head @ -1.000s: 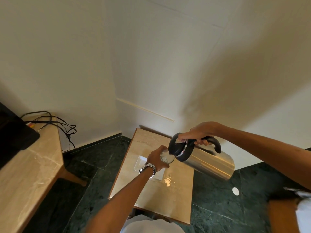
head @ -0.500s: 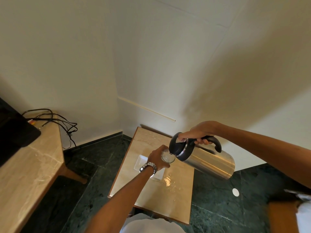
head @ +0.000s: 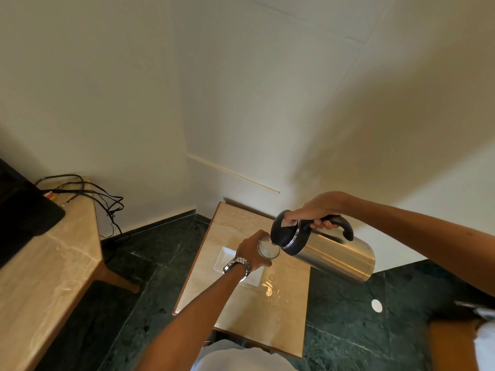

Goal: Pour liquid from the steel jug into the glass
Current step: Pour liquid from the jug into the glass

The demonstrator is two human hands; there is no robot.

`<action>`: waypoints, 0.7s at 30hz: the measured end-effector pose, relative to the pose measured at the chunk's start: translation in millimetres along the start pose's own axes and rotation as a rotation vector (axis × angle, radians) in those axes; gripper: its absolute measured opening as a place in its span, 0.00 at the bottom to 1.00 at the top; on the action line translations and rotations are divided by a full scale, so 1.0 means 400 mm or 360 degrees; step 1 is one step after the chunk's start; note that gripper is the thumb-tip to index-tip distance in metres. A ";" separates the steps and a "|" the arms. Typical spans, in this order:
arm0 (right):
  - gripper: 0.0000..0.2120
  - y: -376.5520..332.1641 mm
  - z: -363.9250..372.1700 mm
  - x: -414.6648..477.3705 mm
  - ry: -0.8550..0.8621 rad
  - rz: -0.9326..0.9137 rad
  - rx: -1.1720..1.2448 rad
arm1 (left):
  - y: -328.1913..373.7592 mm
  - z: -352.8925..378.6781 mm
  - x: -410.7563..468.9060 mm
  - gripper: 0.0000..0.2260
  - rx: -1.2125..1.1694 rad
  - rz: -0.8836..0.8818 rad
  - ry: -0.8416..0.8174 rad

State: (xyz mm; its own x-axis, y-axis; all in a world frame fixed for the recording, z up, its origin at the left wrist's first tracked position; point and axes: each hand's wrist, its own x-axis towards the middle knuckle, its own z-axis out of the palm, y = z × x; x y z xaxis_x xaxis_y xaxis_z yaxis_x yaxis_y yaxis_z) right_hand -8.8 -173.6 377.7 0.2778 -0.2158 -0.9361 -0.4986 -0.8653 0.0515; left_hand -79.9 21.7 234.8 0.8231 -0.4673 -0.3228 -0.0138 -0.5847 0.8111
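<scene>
My right hand [head: 318, 210] grips the black handle of the steel jug [head: 336, 257], which is tipped almost flat with its black lid and spout to the left. The spout touches the rim of a clear glass [head: 267, 247]. My left hand [head: 250, 250], with a metal watch on the wrist, holds that glass up in the air above the small beige table [head: 235, 309]. I cannot make out a stream of liquid.
A white square tray [head: 223, 257] lies on the small table under my left hand, and spilled drops [head: 269, 289] shine beside it. A long beige counter [head: 45, 277] with a black device [head: 24, 218] and cables [head: 88, 194] runs along the left. Dark green floor surrounds the table.
Both hands, the glass and the jug hold nearly the same pose. The view has shifted only slightly.
</scene>
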 end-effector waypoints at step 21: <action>0.24 -0.019 -0.019 0.000 -0.0045 0.0027 -0.0049 | -0.004 0.000 0.024 0.33 0.0000 -0.0010 -0.0051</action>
State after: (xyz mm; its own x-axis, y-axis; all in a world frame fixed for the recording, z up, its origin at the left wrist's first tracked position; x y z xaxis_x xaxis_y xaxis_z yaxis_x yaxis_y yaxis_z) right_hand 1.3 -170.5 380.1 0.2458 -0.2179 -0.9445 -0.4776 -0.8751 0.0776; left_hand -72.0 18.4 230.5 0.8045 -0.4846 -0.3434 -0.0086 -0.5876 0.8091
